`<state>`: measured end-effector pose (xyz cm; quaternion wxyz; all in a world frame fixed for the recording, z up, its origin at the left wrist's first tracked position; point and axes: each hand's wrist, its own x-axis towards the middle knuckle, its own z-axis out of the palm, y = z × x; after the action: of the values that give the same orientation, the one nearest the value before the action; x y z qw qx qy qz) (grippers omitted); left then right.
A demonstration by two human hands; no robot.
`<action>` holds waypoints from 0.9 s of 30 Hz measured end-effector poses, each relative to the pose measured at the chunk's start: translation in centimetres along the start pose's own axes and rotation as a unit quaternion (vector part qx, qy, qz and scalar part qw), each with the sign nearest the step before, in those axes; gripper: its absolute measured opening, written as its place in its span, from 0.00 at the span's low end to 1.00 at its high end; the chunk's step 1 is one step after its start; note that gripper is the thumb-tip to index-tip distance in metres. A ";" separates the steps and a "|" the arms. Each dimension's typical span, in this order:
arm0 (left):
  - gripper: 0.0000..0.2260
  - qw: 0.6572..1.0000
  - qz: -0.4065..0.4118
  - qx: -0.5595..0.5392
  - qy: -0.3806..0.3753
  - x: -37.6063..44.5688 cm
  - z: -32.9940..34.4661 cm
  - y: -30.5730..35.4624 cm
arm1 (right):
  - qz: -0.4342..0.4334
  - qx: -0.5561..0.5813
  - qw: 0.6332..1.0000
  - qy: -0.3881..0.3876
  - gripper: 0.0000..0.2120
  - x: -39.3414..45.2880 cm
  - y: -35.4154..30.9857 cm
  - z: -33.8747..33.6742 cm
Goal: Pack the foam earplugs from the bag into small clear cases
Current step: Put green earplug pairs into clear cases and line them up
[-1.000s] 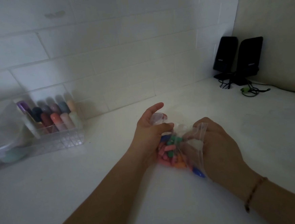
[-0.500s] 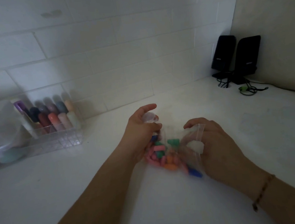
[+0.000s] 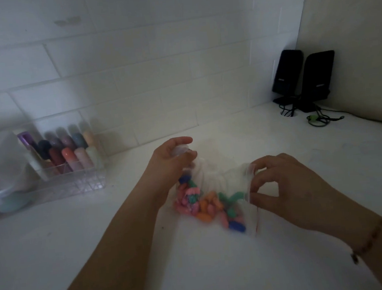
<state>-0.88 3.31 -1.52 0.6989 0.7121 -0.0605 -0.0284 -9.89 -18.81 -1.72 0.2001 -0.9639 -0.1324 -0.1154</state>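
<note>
Foam earplugs (image 3: 204,206), pink, orange, green and blue, lay heaped inside the clear bag (image 3: 225,188) on the white counter (image 3: 195,270), between your 2 hands. Your right hand (image 3: 289,189) pinched the bag's mouth edge between thumb and fingertips, probably to hold it open. Your left hand (image 3: 171,164) curled loosely around a small clear case (image 3: 181,150) at the bag's other side, likely kept close for filling. Well off to the left stood a clear organizer (image 3: 73,177) of colored tubes; 2 black speakers (image 3: 303,78) sat in the far corner.

Clear bag (image 3: 213,177) of colourful earplugs (image 3: 204,205)
</note>
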 end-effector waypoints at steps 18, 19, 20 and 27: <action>0.28 0.986 0.025 -0.053 -0.154 -4.8 4.4 3.1 | -0.069 0.231 0.928 0.283 0.05 -1.5 -4.1 -3.1; 0.30 0.986 0.040 -0.006 -0.163 -5.1 4.7 2.7 | -0.099 0.218 0.931 0.275 0.04 -1.8 -4.5 -2.5; 0.33 0.983 0.055 0.025 -0.173 -5.2 5.0 2.3 | -0.118 0.214 0.933 0.264 0.04 -1.9 -4.8 -1.9; 0.33 0.977 -0.020 -0.050 -0.205 -5.2 5.3 2.2 | -0.099 0.247 0.936 0.231 0.02 -1.9 -4.9 0.0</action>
<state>-6.80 -1.33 0.32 0.7056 0.6563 -0.1869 -0.1912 -13.16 -14.91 -0.48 0.4444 -0.8131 -0.2012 -0.3177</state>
